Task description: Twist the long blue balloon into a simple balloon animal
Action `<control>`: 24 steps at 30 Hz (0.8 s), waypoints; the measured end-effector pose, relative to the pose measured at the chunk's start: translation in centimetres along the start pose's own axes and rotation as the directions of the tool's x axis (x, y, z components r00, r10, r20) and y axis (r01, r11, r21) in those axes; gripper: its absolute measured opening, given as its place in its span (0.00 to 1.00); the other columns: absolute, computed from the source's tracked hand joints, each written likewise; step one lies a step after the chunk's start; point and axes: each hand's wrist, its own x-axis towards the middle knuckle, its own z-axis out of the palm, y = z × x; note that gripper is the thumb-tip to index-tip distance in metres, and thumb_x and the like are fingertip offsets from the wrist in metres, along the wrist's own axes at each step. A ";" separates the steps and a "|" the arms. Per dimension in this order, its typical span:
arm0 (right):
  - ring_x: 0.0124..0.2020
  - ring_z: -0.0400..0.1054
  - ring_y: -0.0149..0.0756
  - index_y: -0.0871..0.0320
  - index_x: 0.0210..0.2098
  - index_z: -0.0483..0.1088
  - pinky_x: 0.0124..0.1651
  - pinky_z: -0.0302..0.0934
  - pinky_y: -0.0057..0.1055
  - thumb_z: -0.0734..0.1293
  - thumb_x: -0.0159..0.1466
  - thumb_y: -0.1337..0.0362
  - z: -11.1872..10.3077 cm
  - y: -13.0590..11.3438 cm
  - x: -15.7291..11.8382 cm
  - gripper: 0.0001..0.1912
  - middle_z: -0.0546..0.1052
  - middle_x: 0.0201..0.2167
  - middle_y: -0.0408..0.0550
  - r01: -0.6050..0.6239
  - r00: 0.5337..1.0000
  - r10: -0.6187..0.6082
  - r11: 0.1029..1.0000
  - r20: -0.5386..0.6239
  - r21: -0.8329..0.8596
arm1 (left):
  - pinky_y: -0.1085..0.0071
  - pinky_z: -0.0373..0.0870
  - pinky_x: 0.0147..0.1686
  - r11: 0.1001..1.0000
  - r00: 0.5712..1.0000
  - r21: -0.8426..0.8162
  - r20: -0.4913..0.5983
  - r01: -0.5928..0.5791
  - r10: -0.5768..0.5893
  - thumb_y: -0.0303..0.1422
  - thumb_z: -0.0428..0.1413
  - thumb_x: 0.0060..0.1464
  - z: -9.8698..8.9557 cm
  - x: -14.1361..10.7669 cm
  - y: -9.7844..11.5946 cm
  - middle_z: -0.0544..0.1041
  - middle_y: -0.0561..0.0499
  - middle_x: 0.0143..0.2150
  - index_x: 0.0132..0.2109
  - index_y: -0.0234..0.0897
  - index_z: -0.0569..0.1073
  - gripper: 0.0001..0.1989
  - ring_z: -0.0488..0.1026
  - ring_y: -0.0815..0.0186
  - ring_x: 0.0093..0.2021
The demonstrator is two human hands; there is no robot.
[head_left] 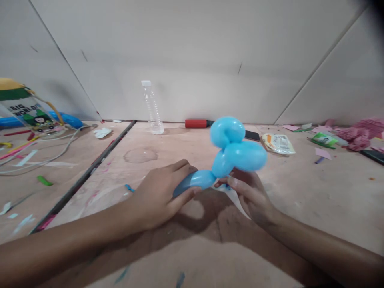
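A light blue twisted balloon [246, 155] is held over the surface in front of me. It has a rounded loop on top, a long bubble to the right and a segment running down to the left. My left hand [163, 192] wraps round that lower left segment, thumb below and fingers behind. Under the long bubble, my right hand [250, 194] has its fingers bent against the balloon's underside. A small dark blue bit [228, 187] shows by its fingertips. The balloon partly hides the right fingers.
Along the wall stand a clear plastic bottle [153, 108], a red cylindrical tool [195, 123], a dark phone-like object [252, 136] and a plastic packet [279, 144]. A printed bag [28, 106] and a white cord [67, 144] lie left; pink scraps [357, 136] lie right.
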 end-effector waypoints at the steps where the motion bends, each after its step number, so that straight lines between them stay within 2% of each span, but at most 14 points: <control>1: 0.43 0.74 0.44 0.52 0.43 0.75 0.48 0.71 0.44 0.77 0.60 0.50 0.0 0.0 0.0 0.17 0.79 0.42 0.48 0.016 1.000 -0.015 1.000 0.014 -0.015 | 0.62 0.67 0.41 1.000 1.000 0.002 0.018 -0.003 0.003 0.45 0.46 0.72 0.1 -0.1 0.0 0.79 0.45 0.45 0.48 0.38 0.73 0.18 0.76 0.55 0.42; 3: 0.44 0.72 0.42 0.51 0.46 0.73 0.47 0.70 0.41 0.77 0.61 0.52 0.1 0.0 0.0 0.18 0.77 0.46 0.48 0.035 0.998 -0.034 0.999 0.051 -0.030 | 0.61 0.67 0.42 1.000 0.999 -0.016 0.049 -0.009 0.009 0.46 0.43 0.73 0.1 -0.2 0.2 0.80 0.45 0.47 0.53 0.39 0.71 0.19 0.78 0.53 0.44; 6: 0.42 0.72 0.39 0.52 0.48 0.73 0.47 0.70 0.40 0.76 0.63 0.54 0.2 0.2 0.0 0.17 0.76 0.46 0.48 0.024 0.997 -0.019 0.998 0.077 -0.055 | 0.60 0.68 0.43 0.999 0.997 -0.041 0.079 -0.001 0.005 0.46 0.43 0.73 0.0 -0.4 0.4 0.82 0.46 0.51 0.60 0.42 0.67 0.19 0.80 0.51 0.46; 9: 0.41 0.73 0.39 0.51 0.51 0.72 0.47 0.70 0.40 0.75 0.64 0.55 0.0 0.7 -0.1 0.18 0.77 0.46 0.48 0.016 1.000 -0.014 0.998 0.027 -0.066 | 0.61 0.67 0.39 0.999 0.993 0.003 0.108 0.041 -0.041 0.50 0.47 0.70 0.0 -0.4 0.4 0.83 0.45 0.47 0.60 0.41 0.66 0.21 0.81 0.49 0.43; 12: 0.42 0.74 0.39 0.51 0.51 0.73 0.47 0.70 0.39 0.73 0.66 0.57 -0.1 1.0 -0.3 0.15 0.78 0.45 0.47 0.012 0.999 -0.011 0.999 0.037 -0.030 | 0.62 0.66 0.36 0.996 0.986 0.064 0.146 0.069 -0.077 0.51 0.52 0.67 0.2 -0.2 0.3 0.83 0.45 0.46 0.60 0.41 0.65 0.24 0.81 0.47 0.42; 18: 0.39 0.74 0.39 0.51 0.47 0.75 0.46 0.71 0.40 0.74 0.65 0.54 0.3 0.1 -0.4 0.14 0.80 0.42 0.47 0.044 0.999 -0.045 0.997 0.017 0.067 | 0.64 0.63 0.33 0.977 0.972 0.194 0.201 0.086 -0.126 0.49 0.53 0.67 0.7 0.2 0.0 0.84 0.45 0.45 0.54 0.40 0.68 0.19 0.81 0.47 0.41; 20: 0.39 0.74 0.40 0.51 0.45 0.76 0.44 0.72 0.39 0.75 0.63 0.52 0.6 -0.2 -0.4 0.15 0.79 0.42 0.47 0.058 0.998 -0.058 0.994 0.000 0.092 | 0.64 0.64 0.33 0.971 0.962 0.222 0.236 0.088 -0.141 0.46 0.53 0.68 0.8 0.3 -0.1 0.84 0.45 0.44 0.53 0.39 0.68 0.17 0.82 0.48 0.41; 22: 0.40 0.74 0.40 0.51 0.45 0.76 0.44 0.72 0.37 0.75 0.63 0.52 0.7 -0.4 -0.3 0.15 0.79 0.40 0.47 0.059 0.998 -0.058 0.993 -0.014 0.101 | 0.64 0.63 0.32 0.961 0.950 0.269 0.277 0.070 -0.147 0.37 0.54 0.66 0.9 0.3 -0.1 0.84 0.45 0.42 0.53 0.38 0.69 0.12 0.82 0.48 0.40; 24: 0.41 0.75 0.40 0.51 0.46 0.77 0.45 0.72 0.37 0.75 0.63 0.52 0.7 -0.4 -0.4 0.15 0.79 0.40 0.47 0.045 0.999 -0.044 0.993 -0.015 0.107 | 0.64 0.62 0.31 0.949 0.945 0.311 0.293 0.046 -0.142 0.28 0.52 0.62 0.9 0.3 -0.1 0.83 0.46 0.39 0.52 0.37 0.70 0.12 0.81 0.49 0.37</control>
